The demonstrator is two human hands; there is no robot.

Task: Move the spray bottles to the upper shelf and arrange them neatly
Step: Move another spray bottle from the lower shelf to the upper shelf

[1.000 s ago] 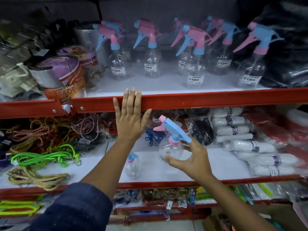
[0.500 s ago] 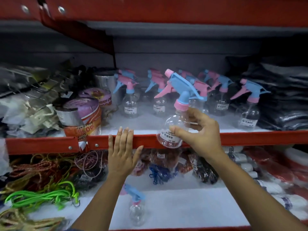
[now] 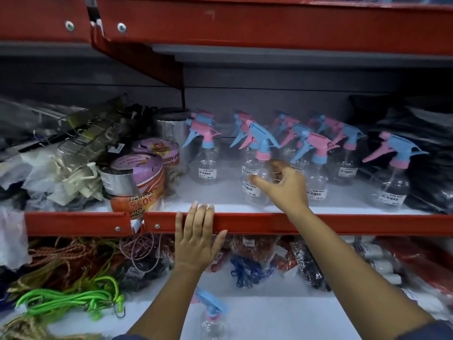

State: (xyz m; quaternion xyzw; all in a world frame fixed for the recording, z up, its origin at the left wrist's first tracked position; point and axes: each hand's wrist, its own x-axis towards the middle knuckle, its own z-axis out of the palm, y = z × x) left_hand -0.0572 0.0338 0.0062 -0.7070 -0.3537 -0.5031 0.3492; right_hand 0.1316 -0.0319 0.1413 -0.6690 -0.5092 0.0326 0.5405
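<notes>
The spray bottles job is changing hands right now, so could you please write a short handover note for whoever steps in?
Left hand: flat on the red front rail of the upper shelf, holding nothing.
Right hand: fingers loosely around the blue-headed bottle standing near the shelf's front; whether it has let go is unclear.
Done: a group of spray bottles stands upright on the upper shelf.
Left: one bottle stands on the lower shelf; bring it up, then straighten the uneven rows.
</notes>
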